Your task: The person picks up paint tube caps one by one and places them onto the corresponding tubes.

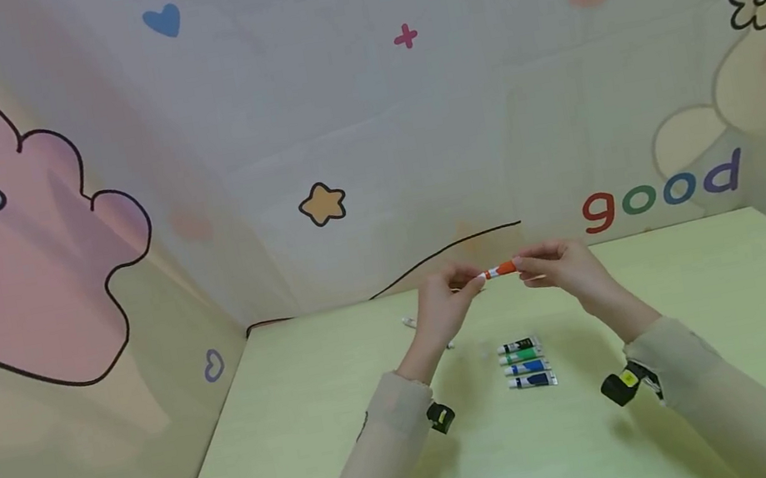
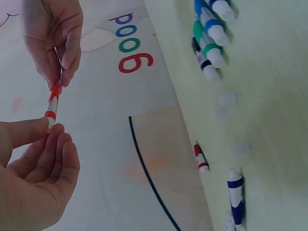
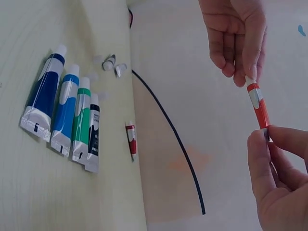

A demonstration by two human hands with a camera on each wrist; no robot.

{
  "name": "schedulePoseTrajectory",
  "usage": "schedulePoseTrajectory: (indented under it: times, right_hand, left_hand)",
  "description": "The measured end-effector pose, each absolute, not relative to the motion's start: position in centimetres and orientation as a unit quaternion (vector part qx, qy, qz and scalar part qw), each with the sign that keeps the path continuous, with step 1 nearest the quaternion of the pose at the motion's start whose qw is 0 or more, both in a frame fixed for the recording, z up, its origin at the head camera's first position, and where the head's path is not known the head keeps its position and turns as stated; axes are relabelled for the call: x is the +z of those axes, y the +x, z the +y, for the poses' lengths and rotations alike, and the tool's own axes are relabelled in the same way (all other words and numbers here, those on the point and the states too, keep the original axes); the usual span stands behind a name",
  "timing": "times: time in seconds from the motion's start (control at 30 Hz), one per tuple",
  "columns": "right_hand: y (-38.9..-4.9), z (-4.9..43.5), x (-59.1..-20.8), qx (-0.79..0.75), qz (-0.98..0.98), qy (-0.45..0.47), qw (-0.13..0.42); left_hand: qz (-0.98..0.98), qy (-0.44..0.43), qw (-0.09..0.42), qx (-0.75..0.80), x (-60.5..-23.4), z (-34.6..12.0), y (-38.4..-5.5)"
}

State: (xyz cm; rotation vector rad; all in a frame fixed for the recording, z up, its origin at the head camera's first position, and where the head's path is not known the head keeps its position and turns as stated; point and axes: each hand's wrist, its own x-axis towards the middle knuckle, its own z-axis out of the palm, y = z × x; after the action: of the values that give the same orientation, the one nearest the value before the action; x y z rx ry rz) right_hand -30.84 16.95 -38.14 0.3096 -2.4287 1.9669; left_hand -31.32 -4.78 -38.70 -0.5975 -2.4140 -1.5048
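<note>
Above the far part of the table, an orange-red paint tube is held between both hands. My left hand pinches its white cap end between thumb and fingers. At the other end, my right hand pinches the flat tail. Below them, a black tube, a green tube, a blue tube and a dark blue tube lie side by side. A small red tube lies apart, near the table's back edge.
In the left wrist view, a tube with dark blue bands lies beside another pale tube, partly cut off. Several small translucent pieces are scattered on the pale green table. A printed cloth backdrop rises behind the table.
</note>
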Motion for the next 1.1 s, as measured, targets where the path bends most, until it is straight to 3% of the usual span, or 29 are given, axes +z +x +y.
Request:
schedulePoseTrajectory:
  times: [0.53,1.1]
  right_hand:
    - [-32.3,17.1,-40.7,0.561,-0.825,0.067,-0.034]
    - [-33.3,17.1,-43.6,0.523,-0.844,0.070,-0.098]
  left_hand:
    - [-0.866,-0.149,0.043,-0.475,-41.9,-3.8,-33.7]
    - [-0.896,-0.150,-0.021,-0.418,-44.7,-4.1,-34.5]
